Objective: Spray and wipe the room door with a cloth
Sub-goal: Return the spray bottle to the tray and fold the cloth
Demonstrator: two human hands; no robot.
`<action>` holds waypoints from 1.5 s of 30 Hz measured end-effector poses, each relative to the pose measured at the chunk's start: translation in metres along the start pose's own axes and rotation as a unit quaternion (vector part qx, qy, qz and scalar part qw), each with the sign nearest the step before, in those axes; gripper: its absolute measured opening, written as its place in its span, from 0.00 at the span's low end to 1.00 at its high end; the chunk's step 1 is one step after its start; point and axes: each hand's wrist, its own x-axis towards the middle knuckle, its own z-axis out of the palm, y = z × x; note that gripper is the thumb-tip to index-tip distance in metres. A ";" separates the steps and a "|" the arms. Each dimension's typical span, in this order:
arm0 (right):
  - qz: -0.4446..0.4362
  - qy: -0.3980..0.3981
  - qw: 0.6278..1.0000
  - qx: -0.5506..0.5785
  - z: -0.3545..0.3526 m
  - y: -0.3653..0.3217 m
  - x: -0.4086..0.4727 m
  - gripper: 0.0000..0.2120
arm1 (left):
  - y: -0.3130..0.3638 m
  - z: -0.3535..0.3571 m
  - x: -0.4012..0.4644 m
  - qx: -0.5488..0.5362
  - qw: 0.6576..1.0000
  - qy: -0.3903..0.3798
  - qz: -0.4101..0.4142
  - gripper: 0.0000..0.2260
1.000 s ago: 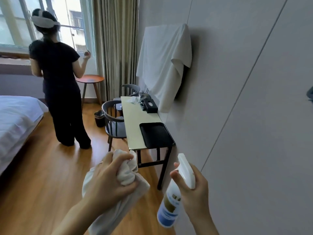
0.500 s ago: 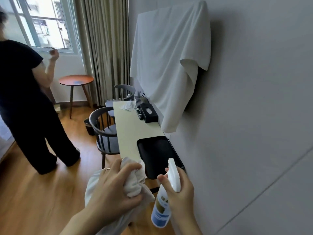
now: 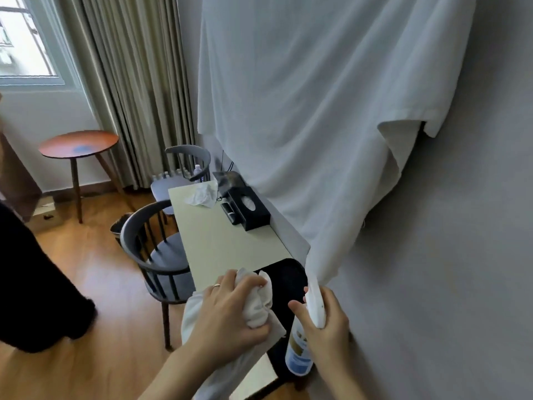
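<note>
My left hand (image 3: 227,316) grips a bunched white cloth (image 3: 259,301), whose tail hangs down below my wrist. My right hand (image 3: 326,321) holds a white spray bottle (image 3: 300,356) by its trigger head, the bottle body with a brown and blue label hanging below. Both hands hover over the near end of a narrow cream desk (image 3: 225,241), just above a black tray (image 3: 288,278). No room door is in view; the grey wall (image 3: 447,255) fills the right side.
A large white sheet (image 3: 317,111) hangs on the wall over the desk. A black tissue box (image 3: 248,209) and crumpled tissue (image 3: 202,194) lie on the desk. Two dark chairs (image 3: 153,255), a round orange side table (image 3: 79,145), curtains and a person's dark clothing at left.
The view has moved forward toward the desk and sheet, which now look much larger. The other person has slid almost out of frame at left. Both hands keep their grips.
</note>
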 end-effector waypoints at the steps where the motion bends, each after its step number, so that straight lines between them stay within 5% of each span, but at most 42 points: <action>1: 0.008 0.015 1.000 0.002 0.012 0.006 0.009 0.30 | -0.015 0.001 0.010 -0.001 1.000 -0.008 0.007 0.26; 7: 0.057 0.125 0.991 0.003 0.081 0.033 0.073 0.23 | -0.090 0.005 0.076 -0.028 0.998 -0.010 0.062 0.26; 12: 0.099 0.163 0.981 -0.030 0.113 0.053 0.122 0.40 | -0.117 0.018 0.119 -0.017 0.994 -0.061 0.088 0.27; 17: 0.151 0.152 0.976 -0.050 0.122 0.081 0.161 0.43 | -0.117 0.042 0.143 -0.057 0.992 -0.062 0.099 0.27; 21: 0.133 0.138 0.978 -0.085 0.122 0.106 0.183 0.37 | -0.107 0.055 0.157 -0.051 0.991 -0.069 0.107 0.27; 25: 0.104 0.146 0.978 -0.106 0.118 0.099 0.201 0.12 | -0.103 0.064 0.163 -0.054 0.990 -0.069 0.112 0.27; 28: 0.078 0.181 0.975 -0.106 0.127 0.119 0.210 0.35 | -0.104 0.067 0.164 -0.066 0.989 -0.078 0.102 0.27; 35: 0.128 0.158 0.972 -0.114 0.128 0.132 0.210 0.43 | -0.102 0.072 0.165 -0.083 0.990 -0.074 0.081 0.28; 40: 0.208 0.104 0.962 -0.145 0.114 0.166 0.203 0.58 | -0.089 0.067 0.165 -0.104 0.988 -0.075 0.087 0.28; 45: 0.285 0.084 0.954 -0.039 0.080 0.100 0.143 0.24 | -0.069 0.055 0.157 -0.129 0.985 -0.074 0.087 0.26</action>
